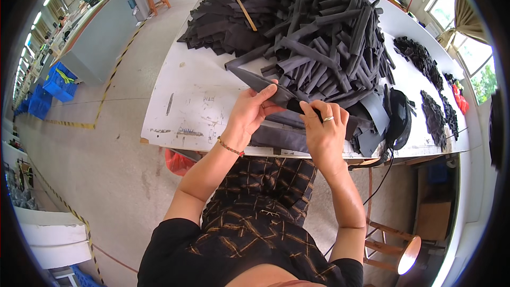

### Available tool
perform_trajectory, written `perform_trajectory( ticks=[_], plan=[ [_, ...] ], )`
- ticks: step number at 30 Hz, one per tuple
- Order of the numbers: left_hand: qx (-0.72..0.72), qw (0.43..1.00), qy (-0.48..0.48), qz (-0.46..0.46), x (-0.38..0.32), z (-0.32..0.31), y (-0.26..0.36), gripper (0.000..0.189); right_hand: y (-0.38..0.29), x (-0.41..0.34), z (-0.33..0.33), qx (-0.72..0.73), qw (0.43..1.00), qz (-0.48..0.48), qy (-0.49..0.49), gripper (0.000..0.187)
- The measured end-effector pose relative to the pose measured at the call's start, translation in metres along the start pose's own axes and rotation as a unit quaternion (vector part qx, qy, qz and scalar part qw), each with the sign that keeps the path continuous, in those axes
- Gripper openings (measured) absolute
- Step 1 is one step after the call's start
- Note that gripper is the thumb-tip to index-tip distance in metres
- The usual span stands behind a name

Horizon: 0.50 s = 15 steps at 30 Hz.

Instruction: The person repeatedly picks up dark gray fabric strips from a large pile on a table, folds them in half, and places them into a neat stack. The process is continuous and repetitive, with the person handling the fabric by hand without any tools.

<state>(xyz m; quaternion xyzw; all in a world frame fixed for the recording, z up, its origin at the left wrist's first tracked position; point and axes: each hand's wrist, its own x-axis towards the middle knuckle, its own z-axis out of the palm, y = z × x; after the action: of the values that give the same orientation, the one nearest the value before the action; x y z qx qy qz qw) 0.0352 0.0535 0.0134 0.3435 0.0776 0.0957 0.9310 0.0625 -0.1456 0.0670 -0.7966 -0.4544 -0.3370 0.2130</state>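
Note:
Between both hands stretches a long dark fabric piece (255, 81), held over the front of the white table (159, 107). My left hand (255, 105) pinches it between thumb and fingers. The fingers of my right hand (326, 127) are closed on its other end, where a blacker part shows; the fingers hide what lies inside. Just beyond the hands rises a heap of dark tube-like fabric strips (330, 48). A flatter pile of dark fabric pieces (235, 16) adjoins it at the left, with a thin wooden stick (245, 12) on top. Flat dark strips (279, 137) lie beneath the hands.
A black mesh pouch (399, 117) with a cable lies right of the hands, beside flat grey pieces (374, 111). Smaller dark piles (433, 119) sit further right. A red bag (179, 162) hangs under the table's front edge. A wooden stool (392, 247) stands at the lower right.

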Motion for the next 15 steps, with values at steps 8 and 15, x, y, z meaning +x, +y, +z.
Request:
perform_trajectory(
  ticks=[8, 15],
  plan=[
    [0.046, 0.995, 0.013, 0.090, -0.019, 0.024, -0.001, 0.032, -0.008, -0.003, 0.007, -0.036, 0.999, -0.001, 0.038, 0.043],
    [0.037, 0.999, -0.010, -0.007, -0.016, 0.012, 0.015, 0.031, 0.005, -0.001, -0.003, -0.009, 0.997, -0.065, 0.038, 0.044]
  ],
)
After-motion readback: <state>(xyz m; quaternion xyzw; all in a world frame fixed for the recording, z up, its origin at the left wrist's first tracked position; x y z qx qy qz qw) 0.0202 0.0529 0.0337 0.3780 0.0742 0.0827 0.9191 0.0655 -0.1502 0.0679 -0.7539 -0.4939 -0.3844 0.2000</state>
